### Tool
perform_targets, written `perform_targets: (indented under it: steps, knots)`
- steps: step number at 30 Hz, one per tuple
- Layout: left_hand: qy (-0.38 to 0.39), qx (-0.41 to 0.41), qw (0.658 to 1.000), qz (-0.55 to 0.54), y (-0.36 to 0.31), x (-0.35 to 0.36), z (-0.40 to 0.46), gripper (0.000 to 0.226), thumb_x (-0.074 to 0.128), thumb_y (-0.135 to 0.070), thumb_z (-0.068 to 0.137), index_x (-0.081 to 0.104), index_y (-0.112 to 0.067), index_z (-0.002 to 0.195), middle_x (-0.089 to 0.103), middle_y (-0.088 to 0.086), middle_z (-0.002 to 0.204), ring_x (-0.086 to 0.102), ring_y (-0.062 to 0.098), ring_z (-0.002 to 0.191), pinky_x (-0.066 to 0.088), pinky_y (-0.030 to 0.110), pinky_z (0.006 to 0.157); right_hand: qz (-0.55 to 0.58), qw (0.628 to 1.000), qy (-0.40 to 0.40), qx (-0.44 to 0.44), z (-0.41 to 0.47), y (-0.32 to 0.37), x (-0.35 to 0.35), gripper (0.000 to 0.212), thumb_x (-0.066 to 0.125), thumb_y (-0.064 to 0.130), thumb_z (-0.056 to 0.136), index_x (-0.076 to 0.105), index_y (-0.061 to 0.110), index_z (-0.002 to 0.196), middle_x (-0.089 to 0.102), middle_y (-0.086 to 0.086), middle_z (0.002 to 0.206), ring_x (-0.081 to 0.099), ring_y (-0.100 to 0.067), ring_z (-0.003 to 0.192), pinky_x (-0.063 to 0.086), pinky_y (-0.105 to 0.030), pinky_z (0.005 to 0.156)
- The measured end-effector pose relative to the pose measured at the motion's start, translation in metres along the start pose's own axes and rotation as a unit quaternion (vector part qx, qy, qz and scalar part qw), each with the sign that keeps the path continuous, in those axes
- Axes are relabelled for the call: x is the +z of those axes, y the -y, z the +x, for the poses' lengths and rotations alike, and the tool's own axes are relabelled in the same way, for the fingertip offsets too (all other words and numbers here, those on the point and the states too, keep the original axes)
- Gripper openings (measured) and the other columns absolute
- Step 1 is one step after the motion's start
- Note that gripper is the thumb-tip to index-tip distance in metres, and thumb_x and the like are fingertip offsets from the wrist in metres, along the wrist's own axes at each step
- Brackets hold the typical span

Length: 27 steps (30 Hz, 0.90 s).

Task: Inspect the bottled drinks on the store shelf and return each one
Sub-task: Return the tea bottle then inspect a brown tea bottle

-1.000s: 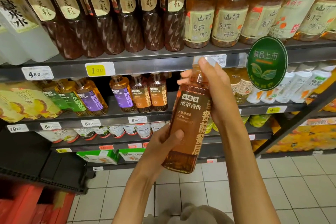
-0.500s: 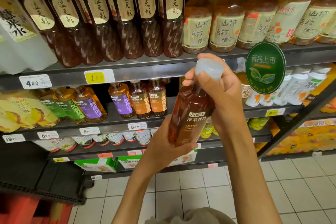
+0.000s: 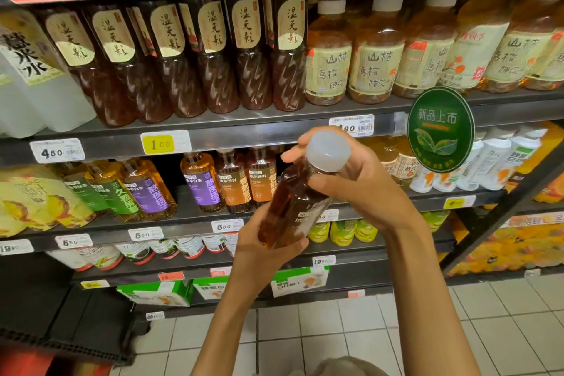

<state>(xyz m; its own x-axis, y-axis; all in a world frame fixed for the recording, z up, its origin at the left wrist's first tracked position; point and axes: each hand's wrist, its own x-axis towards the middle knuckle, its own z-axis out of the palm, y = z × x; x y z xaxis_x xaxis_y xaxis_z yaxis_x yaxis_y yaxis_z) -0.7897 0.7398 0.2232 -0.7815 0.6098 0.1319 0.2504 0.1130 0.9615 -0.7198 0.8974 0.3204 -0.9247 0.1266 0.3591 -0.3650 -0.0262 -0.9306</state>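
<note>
Store shelves [image 3: 244, 143] fill the frame; at centre my left hand [image 3: 262, 249] clasps the tea bottle [image 3: 293, 207] low, my right hand [image 3: 360, 189] its neck. Full, smooth, probably slippery: support the base.

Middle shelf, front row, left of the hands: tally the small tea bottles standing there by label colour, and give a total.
Green-label bottles: 2
Purple-label bottles: 2
Orange-label bottles: 2
Total: 6
</note>
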Motion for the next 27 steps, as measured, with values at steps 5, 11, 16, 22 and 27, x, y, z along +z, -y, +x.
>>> perform_targets:
  steps: [5, 11, 16, 22, 27]
  knots:
    - [0.153, -0.045, 0.985, -0.07, -0.003, -0.012, 0.0, 0.065, 0.088, -0.045, 0.05, 0.054, -0.03, 0.104, 0.07, -0.027, 0.095, 0.066, -0.006, 0.092, 0.049, 0.007, 0.07, 0.066, 0.997, -0.037, 0.001, 0.011, -0.008, 0.006, 0.049, 0.075, 0.04, 0.077, 0.054, 0.019, 0.116, 0.072, -0.001, 0.095, 0.065, -0.026, 0.1, 0.053, -0.038, 0.082]
    - [0.174, -0.081, 0.973, -0.132, 0.003, -0.001, -0.003, 0.087, 0.078, -0.074, 0.039, 0.054, -0.023, 0.105, 0.072, -0.021, 0.097, 0.067, 0.001, 0.096, 0.053, 0.015, 0.073, 0.109, 0.994, -0.021, -0.002, 0.012, -0.005, 0.01, 0.06, 0.064, 0.054, 0.083, 0.048, 0.009, 0.121, 0.07, -0.002, 0.089, 0.066, -0.029, 0.095, 0.052, -0.034, 0.077]
    - [0.144, -0.089, 0.975, -0.144, 0.004, 0.003, 0.001, 0.086, 0.07, -0.08, 0.045, 0.055, -0.023, 0.107, 0.073, -0.015, 0.097, 0.069, 0.004, 0.091, 0.053, 0.015, 0.066, 0.1, 0.988, -0.105, -0.044, 0.013, -0.001, 0.016, 0.049, 0.066, 0.048, 0.084, 0.055, 0.012, 0.115, 0.069, -0.001, 0.083, 0.065, -0.02, 0.082, 0.053, -0.03, 0.072]
    - [0.093, -0.13, 0.975, -0.155, 0.002, 0.007, 0.009, 0.088, 0.048, -0.095, 0.045, 0.067, -0.03, 0.101, 0.074, -0.004, 0.098, 0.07, 0.014, 0.092, 0.058, 0.026, 0.076, 0.11, 0.968, -0.227, 0.002, 0.02, -0.004, 0.01, 0.046, 0.048, 0.053, 0.091, 0.059, 0.013, 0.112, 0.073, -0.003, 0.088, 0.068, -0.015, 0.083, 0.054, -0.028, 0.071]
    - [0.123, -0.252, 0.899, -0.335, -0.001, 0.013, 0.007, 0.07, 0.049, -0.064, 0.072, 0.067, -0.01, 0.111, 0.07, 0.018, 0.095, 0.07, 0.027, 0.076, 0.056, 0.034, 0.066, 0.186, 0.961, -0.205, 0.024, 0.025, -0.008, 0.003, 0.046, 0.044, 0.05, 0.092, 0.057, 0.013, 0.115, 0.072, -0.004, 0.087, 0.069, -0.018, 0.081, 0.054, -0.032, 0.071]
